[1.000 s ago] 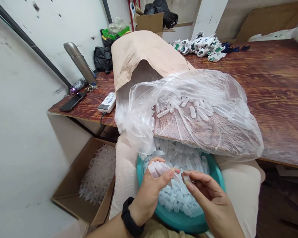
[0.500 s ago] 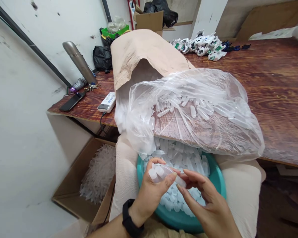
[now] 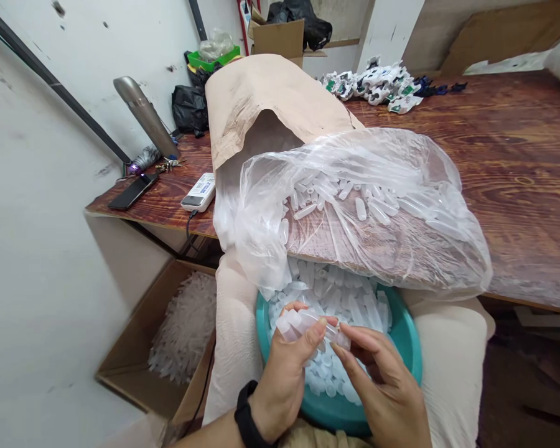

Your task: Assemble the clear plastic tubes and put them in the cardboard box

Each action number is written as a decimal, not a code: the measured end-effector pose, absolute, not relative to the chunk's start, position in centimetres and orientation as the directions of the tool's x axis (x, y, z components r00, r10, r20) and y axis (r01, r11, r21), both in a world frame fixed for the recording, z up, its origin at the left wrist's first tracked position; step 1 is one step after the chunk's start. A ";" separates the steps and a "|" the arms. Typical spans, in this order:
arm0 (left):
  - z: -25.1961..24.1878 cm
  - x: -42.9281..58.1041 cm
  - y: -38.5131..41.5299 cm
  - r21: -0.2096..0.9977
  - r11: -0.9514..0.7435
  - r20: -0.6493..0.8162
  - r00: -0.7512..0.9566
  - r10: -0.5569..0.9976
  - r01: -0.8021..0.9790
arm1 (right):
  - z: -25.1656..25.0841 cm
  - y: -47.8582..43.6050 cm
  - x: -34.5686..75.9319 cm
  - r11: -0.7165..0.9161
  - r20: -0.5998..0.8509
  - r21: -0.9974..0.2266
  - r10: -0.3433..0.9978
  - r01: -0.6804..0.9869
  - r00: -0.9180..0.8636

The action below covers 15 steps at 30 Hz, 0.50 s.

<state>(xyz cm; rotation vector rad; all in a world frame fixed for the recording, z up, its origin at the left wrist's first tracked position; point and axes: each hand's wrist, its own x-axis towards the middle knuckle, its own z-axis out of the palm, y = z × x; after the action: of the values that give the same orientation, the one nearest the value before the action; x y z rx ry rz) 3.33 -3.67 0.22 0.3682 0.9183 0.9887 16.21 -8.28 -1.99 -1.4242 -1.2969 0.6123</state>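
- Sitting at eight o'clock of the view, a cardboard box (image 3: 130, 348) on the floor holds a heap of clear plastic pieces.
- At ten o'clock, a dark phone (image 3: 133, 191) and a white charger pack (image 3: 198, 193) lie on the tabletop (image 3: 518, 162), and a metal flask (image 3: 144, 115) leans by the wall behind them.
- At twelve o'clock lies a tan paper sack (image 3: 270, 99), its mouth turned toward the person.
- At six o'clock is the left hand (image 3: 284, 373), with a black wristband (image 3: 247, 420) on the wrist. Its grip is closed, thumb against fingers, on a bundle of clear tubes (image 3: 298, 323).
- The bundle is held above a teal basin (image 3: 410, 354), which is heaped with loose tubes of the same kind.
- At five o'clock the right hand (image 3: 385, 392) touches the bundle's right end with its fingertips. Its thumb is hidden, so I cannot tell whether its grip pinches a tube.
- At three o'clock a clear plastic bag (image 3: 401, 261) hangs off the tabletop edge over the basin, with more tubes inside.
- At one o'clock, far back, sits a pile of white packets (image 3: 378, 84).
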 end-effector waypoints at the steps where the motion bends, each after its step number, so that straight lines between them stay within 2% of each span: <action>1: 0.3 3.3 -3.7 0.644 0.529 -0.492 0.231 0.839 -0.552 | -2.0 -8.4 16.2 0.134 0.245 -0.925 0.926 0.356 0.288; 5: 0.3 3.0 -3.8 0.725 0.496 -0.433 0.243 0.868 -0.478 | -2.2 -8.6 16.4 0.038 0.165 -0.929 0.932 0.367 0.323; 11: 0.4 2.7 -3.7 0.860 0.377 -0.295 0.269 0.917 -0.343 | -2.1 -8.2 17.2 -0.026 0.100 -0.886 0.964 0.462 0.246; 15: 0.6 2.8 -3.6 0.874 0.355 -0.275 0.264 0.925 -0.333 | -2.0 -8.2 17.3 0.040 0.166 -0.872 0.961 0.488 0.219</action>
<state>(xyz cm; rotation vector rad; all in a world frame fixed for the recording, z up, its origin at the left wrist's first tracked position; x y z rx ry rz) 2.79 -3.57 0.62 0.7904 0.9203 0.9814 17.30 -8.22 -2.00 -1.5855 -1.4017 0.6562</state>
